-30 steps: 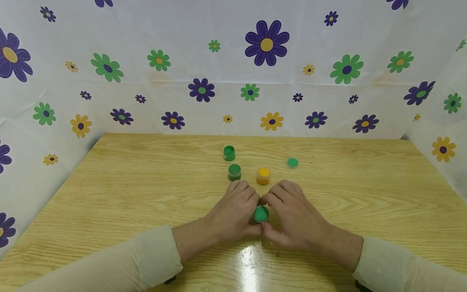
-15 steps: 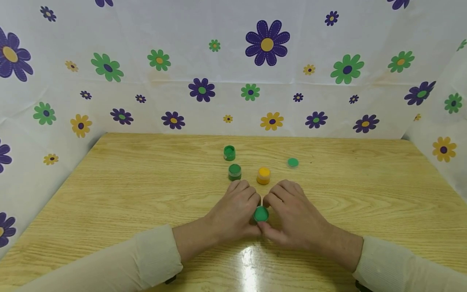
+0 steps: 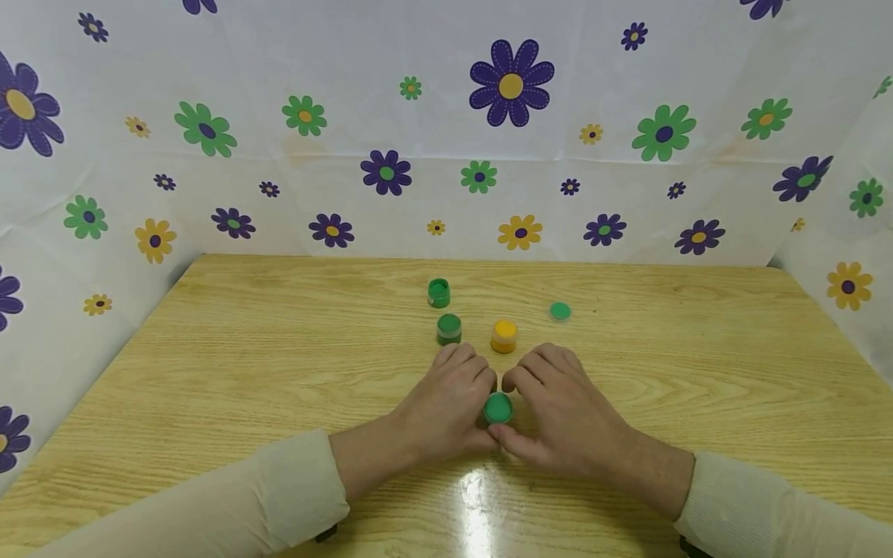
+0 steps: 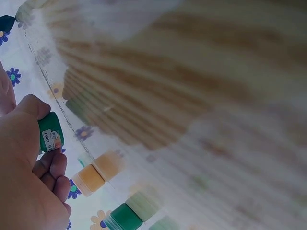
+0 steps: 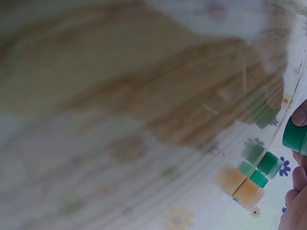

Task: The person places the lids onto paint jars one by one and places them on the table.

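A small green paint jar (image 3: 498, 408) with a clear rim is held upright between the two hands near the middle of the table. My left hand (image 3: 446, 407) grips its left side, thumb at the near side and curled fingers at the far side. From the right, my right hand (image 3: 565, 411) pinches the jar's rim, its thumb at the near edge and bent index finger at the far edge. A white printed label shows on the jar (image 4: 50, 132) in the left wrist view. In the right wrist view, the jar (image 5: 291, 136) is partly cut off by the frame.
Beyond the hands stand a yellow paint jar (image 3: 504, 337), a dark green jar (image 3: 449, 330) and, farther back, another green jar (image 3: 438, 294). A flat green disc like a lid (image 3: 560, 311) lies to their right. Flower-patterned cloth (image 3: 432, 132) encloses the wooden table (image 3: 279, 325).
My right thumb has slid slightly left along the jar's near edge, and the right fingers have shifted a little at the rim. The left hand and the other jars stay put.
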A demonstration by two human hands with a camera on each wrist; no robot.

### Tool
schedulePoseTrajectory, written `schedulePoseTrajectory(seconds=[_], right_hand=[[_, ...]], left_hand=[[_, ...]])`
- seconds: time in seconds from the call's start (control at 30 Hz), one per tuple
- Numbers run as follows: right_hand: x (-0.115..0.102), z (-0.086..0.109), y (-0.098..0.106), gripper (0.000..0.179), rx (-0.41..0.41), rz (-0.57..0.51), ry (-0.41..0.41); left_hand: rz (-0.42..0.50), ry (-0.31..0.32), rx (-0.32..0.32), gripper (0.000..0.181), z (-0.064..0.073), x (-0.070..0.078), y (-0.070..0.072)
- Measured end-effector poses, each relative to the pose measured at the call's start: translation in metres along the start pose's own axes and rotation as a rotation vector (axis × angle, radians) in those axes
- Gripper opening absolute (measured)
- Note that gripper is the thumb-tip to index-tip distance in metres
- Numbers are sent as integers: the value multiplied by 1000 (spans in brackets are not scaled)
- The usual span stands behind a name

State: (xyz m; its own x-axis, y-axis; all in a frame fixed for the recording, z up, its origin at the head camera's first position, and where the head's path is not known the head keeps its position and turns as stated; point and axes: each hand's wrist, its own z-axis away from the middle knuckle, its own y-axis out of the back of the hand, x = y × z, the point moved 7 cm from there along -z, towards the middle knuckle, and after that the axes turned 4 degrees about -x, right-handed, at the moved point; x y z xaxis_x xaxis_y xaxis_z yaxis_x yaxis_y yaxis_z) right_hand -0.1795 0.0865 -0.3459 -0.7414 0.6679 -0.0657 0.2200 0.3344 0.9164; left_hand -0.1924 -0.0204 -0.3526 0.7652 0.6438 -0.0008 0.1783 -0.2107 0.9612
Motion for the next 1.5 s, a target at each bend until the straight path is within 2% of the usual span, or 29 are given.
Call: schedulePoseTrajectory(seconds=[0.23, 0.63, 1.1, 1.5], right_hand=[[-2, -1, 0, 34, -19, -34, 11], [-2, 0, 0, 27, 20, -21, 30], [0, 0, 1, 30, 18, 0, -1], [-2, -1, 0, 36, 8, -36, 30]], left_hand=[[-10, 2, 4, 40, 0, 0, 0], [-14, -28, 53, 38, 1, 3, 2], [-14, -25, 33, 38, 1, 3, 1], [-19, -7, 24, 43, 1, 2, 1]])
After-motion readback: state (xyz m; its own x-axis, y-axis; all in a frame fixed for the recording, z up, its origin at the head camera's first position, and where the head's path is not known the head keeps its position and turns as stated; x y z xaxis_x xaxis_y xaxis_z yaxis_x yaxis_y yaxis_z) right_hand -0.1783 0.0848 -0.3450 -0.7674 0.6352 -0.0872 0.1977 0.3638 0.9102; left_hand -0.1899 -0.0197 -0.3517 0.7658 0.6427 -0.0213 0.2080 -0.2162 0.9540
